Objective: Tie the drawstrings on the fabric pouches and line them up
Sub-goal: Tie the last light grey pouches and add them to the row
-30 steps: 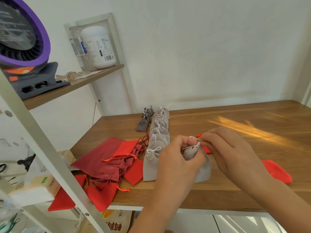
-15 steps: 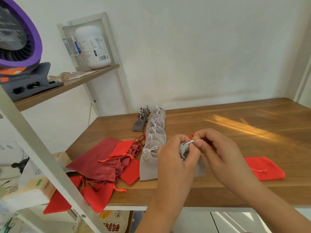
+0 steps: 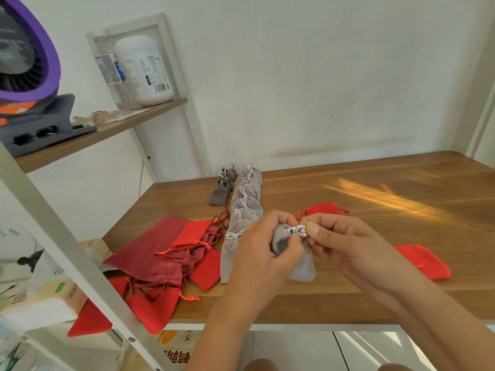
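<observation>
I hold a light grey pouch (image 3: 302, 266) just above the wooden table (image 3: 375, 263). My left hand (image 3: 262, 253) grips its gathered neck. My right hand (image 3: 345, 242) pinches the white drawstring (image 3: 296, 230) at the pouch's mouth. A row of tied light grey pouches (image 3: 246, 202) runs from my left hand to the back of the table. A shorter row of dark grey pouches (image 3: 222, 188) lies to its left. Loose red and maroon pouches (image 3: 171, 250) are piled at the left front. One red pouch (image 3: 325, 208) lies behind my hands, another (image 3: 423, 261) to the right.
A white shelf frame (image 3: 67, 253) crosses the left foreground. Its wooden shelf carries a purple clip fan (image 3: 24, 57), a white jar (image 3: 144, 70) and a bottle. Boxes sit on lower shelves at the left. A white wall backs the table.
The camera has tilted a little, so the scene sits lower in view. My hands stay on the grey pouch, and my right fingers have shifted along the drawstring.
</observation>
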The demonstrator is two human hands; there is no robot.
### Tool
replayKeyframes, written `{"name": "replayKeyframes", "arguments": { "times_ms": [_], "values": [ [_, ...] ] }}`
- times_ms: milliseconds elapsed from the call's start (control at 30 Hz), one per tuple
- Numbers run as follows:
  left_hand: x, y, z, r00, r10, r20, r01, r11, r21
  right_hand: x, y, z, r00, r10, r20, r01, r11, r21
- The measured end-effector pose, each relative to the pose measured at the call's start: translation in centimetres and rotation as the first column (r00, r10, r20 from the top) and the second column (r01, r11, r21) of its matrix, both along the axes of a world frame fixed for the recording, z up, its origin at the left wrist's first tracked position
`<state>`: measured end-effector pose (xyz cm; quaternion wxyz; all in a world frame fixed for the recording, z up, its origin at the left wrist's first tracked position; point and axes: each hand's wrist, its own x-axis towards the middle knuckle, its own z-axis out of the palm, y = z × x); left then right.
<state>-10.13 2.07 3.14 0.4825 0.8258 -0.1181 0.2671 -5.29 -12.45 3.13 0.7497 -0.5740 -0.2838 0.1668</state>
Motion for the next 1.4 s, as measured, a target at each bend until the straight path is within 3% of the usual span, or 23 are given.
{"name": "replayKeyframes", "arguments": {
  "times_ms": [233,367,533,667,767,1000,1400],
  "values": [
    [-0.2,0.3,-0.7,0.999,-0.02,-0.029,0.017,0.995,-0.097,-0.7,0.8,0.4,0.977,0.076,-0.198,-0.065,0.996,0.058],
    [-0.5,0.3,-1.1,0.999,-0.031,-0.019,0.027,0.988,-0.151,-1.1,1.2,0.5,0.977,0.049,-0.21,-0.04,0.998,0.05],
    [-0.6,-0.4,-1.5,0.998,0.069,0.0,-0.068,0.979,-0.194,-1.0,1.2,0.3,0.964,0.056,-0.258,-0.039,0.997,0.072],
    [-0.4,-0.2,-2.2,0.927,0.25,0.278,-0.229,0.967,-0.107,-0.9,1.3,-0.2,0.98,0.018,-0.2,-0.003,0.997,0.074],
    [-0.6,-0.3,-2.2,0.87,0.308,0.385,-0.301,0.95,-0.08,-1.1,1.5,-0.5,0.988,-0.036,-0.153,0.048,0.996,0.077],
    [-0.3,-0.1,-2.4,0.817,0.388,0.426,-0.408,0.912,-0.047,-0.9,1.9,-0.8,0.988,-0.106,-0.113,0.114,0.991,0.063],
    [0.5,1.1,-2.1,0.876,0.271,0.4,-0.284,0.959,-0.028,-0.8,1.1,0.0,0.974,-0.174,-0.147,0.169,0.985,-0.045]
  ]
}}
